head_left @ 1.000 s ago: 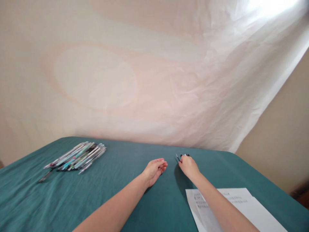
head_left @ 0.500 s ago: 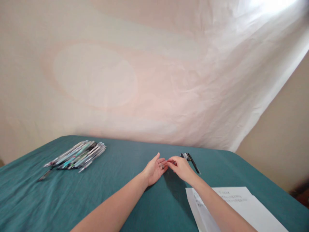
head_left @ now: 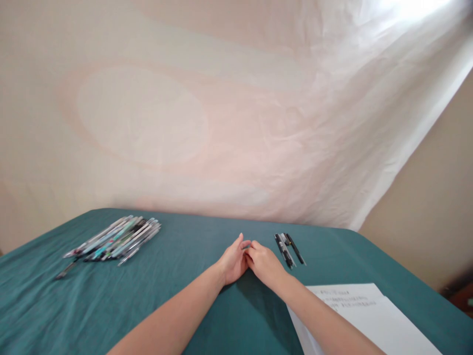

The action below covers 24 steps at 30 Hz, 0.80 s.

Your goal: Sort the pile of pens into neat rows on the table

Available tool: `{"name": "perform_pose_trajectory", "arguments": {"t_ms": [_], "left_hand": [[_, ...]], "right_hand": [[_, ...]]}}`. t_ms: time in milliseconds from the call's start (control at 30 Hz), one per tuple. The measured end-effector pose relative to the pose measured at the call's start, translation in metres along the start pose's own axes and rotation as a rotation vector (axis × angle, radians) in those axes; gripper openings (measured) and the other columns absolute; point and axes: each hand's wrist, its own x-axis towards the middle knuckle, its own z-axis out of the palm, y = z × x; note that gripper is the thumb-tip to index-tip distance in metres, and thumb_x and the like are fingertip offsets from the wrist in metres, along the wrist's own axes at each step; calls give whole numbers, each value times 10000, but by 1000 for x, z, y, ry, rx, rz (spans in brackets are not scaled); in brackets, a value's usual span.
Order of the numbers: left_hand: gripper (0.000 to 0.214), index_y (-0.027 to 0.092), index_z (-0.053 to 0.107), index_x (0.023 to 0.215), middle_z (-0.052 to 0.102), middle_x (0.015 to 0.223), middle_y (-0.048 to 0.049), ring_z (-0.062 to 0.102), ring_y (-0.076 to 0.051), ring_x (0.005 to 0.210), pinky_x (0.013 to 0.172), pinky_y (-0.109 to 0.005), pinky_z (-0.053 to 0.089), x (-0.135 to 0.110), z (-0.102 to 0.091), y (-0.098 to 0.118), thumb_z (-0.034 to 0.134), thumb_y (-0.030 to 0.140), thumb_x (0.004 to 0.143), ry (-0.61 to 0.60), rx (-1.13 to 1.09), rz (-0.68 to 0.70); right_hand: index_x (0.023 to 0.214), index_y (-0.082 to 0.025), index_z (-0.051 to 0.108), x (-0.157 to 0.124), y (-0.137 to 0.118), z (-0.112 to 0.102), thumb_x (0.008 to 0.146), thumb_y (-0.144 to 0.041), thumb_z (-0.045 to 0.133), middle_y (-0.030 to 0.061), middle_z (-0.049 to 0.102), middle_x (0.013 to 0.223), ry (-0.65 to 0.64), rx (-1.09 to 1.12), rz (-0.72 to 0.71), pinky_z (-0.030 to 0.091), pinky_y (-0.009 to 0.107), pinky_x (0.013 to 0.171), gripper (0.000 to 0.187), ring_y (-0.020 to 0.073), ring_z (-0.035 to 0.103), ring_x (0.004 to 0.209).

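Hands meet at the middle of a table (head_left: pixel 173 301) covered in a teal cloth, seen from above and behind, with both bare forearms reaching forward. The left hand (head_left: pixel 232 261) rests on its edge on the cloth, thumb uppermost, its fingers (head_left: pixel 241 247) held close together and pointing toward the other hand. The right hand (head_left: pixel 264 262) lies knuckles up, its fingers (head_left: pixel 254 246) curled inward so that their tips touch the tips of the left hand's. Whether anything is pinched between them cannot be told: the meeting point is small and blurred.

Just beside the right hand, on its outer side, three dark pens (head_left: pixel 287 249) lie side by side on the cloth, pointing away from the person (none of them is touched by either hand).

Well apart, toward the far left of the table, a loose heap of pens (head_left: pixel 116 238) lies fanned out, mostly clear and pale barrels with some teal parts. One dark pen (head_left: pixel 65 270) lies a little separate at the near end of that heap.

At the near right, a printed sheet of paper (head_left: pixel 373 320) lies flat, partly under the right forearm; its print is too small to read. Behind the table hangs a creased white fabric backdrop (head_left: pixel 258 123), with a beige wall (head_left: pixel 424 222) at the right.
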Motion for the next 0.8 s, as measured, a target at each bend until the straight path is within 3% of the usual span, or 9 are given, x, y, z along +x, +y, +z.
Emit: {"name": "perform_pose_trajectory", "arguments": {"t_ms": [167, 333, 433, 667, 800], "left_hand": [[351, 136, 508, 961, 588, 750, -58, 573, -154, 706, 671, -260, 406, -1, 2, 0, 349, 426, 845, 6, -21, 8], [309, 125, 490, 934, 570, 687, -45, 556, -131, 622, 652, -252, 419, 0, -2, -2, 402, 403, 832, 34, -30, 21], [351, 109, 458, 991, 585, 766, -76, 574, -134, 673, 695, -259, 436, 0, -2, -3, 416, 415, 824, 65, -52, 24], [544, 68, 362, 1169, 494, 1133, -210, 557, -199, 969, 866, -294, 416, -1, -5, -1, 450, 453, 794, 109, -36, -11], [558, 59, 361, 1172, 473, 1170, -225, 547, -211, 997, 883, -297, 412, 0, -6, -1, 456, 455, 791, 112, -29, -9]], "right_hand": [[895, -148, 583, 1, 0, 0, 836, -173, 396, 85, 576, 921, 6, -106, -58, 404, 250, 663, 198, 175, 565, 756], [845, -154, 562, 0, 7, 0, 821, -156, 413, 64, 565, 855, 29, -137, 30, 396, 231, 650, 151, 152, 562, 734], [821, -161, 551, 2, 15, -2, 807, -134, 426, 49, 558, 841, 15, -214, 47, 385, 212, 678, 128, 134, 557, 753], [819, -138, 553, 13, 63, -14, 824, -101, 392, 80, 564, 851, -37, -379, 60, 378, 243, 669, 165, 161, 561, 754], [802, -137, 581, 17, 87, -18, 820, -62, 395, 88, 578, 859, -121, -443, -17, 380, 252, 706, 202, 174, 555, 805]]}}
